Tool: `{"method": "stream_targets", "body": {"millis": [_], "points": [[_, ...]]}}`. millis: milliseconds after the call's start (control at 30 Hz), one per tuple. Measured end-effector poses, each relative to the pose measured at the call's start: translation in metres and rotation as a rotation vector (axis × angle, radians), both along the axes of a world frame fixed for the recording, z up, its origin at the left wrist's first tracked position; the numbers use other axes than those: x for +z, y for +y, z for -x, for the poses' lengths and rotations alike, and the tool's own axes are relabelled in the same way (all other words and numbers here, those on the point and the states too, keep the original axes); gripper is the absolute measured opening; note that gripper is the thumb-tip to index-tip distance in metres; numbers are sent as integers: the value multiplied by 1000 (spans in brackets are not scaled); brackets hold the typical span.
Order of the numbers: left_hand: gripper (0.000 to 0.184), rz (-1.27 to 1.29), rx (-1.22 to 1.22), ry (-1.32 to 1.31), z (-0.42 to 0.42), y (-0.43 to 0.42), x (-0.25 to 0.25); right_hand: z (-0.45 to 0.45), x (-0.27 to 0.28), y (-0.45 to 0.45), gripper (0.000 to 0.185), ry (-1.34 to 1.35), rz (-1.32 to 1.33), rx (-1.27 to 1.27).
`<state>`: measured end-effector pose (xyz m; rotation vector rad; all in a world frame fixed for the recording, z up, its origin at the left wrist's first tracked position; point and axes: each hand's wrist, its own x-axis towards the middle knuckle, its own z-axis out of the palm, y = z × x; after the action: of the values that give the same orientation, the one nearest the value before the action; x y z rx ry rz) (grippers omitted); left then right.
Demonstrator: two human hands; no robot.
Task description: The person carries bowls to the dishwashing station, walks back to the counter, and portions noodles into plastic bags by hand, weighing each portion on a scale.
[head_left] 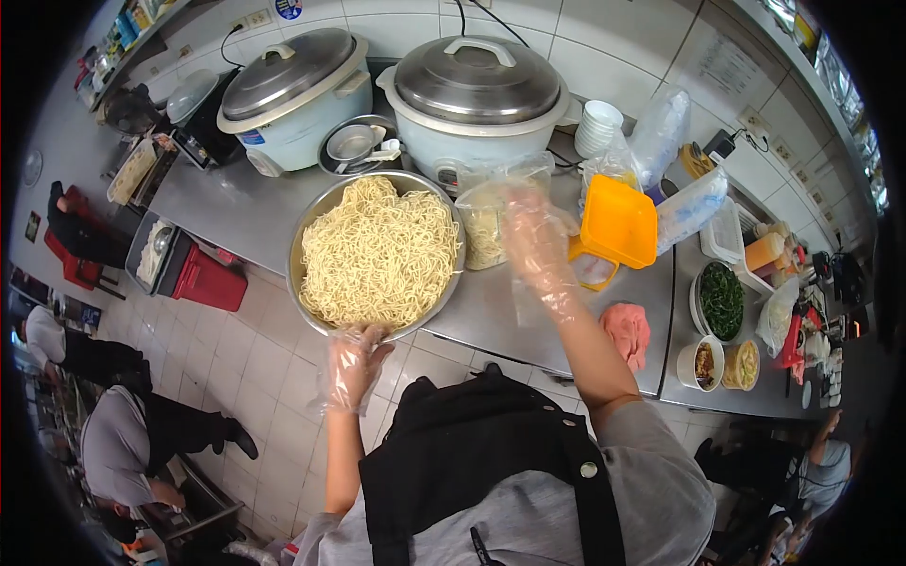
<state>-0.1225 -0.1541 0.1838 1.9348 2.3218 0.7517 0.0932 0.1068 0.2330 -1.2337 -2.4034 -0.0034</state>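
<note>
A large metal bowl point(295, 283) heaped with pale yellow noodles point(377, 250) sits at the counter's front edge. My left hand point(351, 366), in a clear plastic glove, grips its near rim. To the right of the bowl stands a clear plastic bag point(483, 231) with noodles inside. My right hand point(538, 243), gloved too, is over the bag's right side. Motion smears its fingers, and I cannot tell whether they hold the bag. Just right of that hand are an orange plastic basket point(618, 222) and an orange-rimmed container point(595, 271).
Two large lidded cookers point(477, 80) stand behind the bowl, with a small strainer point(351, 143) between them. A pink cloth point(626, 335) lies near the front edge. Farther right are chopped greens point(721, 300) and two tubs point(700, 364). Other people point(118, 443) are at left and lower right.
</note>
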Motion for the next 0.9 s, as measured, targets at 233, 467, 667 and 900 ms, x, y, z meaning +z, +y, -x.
{"method": "stream_targets", "body": {"millis": [233,467,667,900], "points": [[8,71,-186,-283,18,26,17,89,-9,-53,76,-95,350,658],[9,-256,120,-464,55,64,13,136,-38,-15,39,117,307,683],[68,-204,144,-247,79,81,28,143,21,6,51,663,337,911],[75,158,167,14,93,100,-10,141,-9,-20,89,-318,269,708]]}}
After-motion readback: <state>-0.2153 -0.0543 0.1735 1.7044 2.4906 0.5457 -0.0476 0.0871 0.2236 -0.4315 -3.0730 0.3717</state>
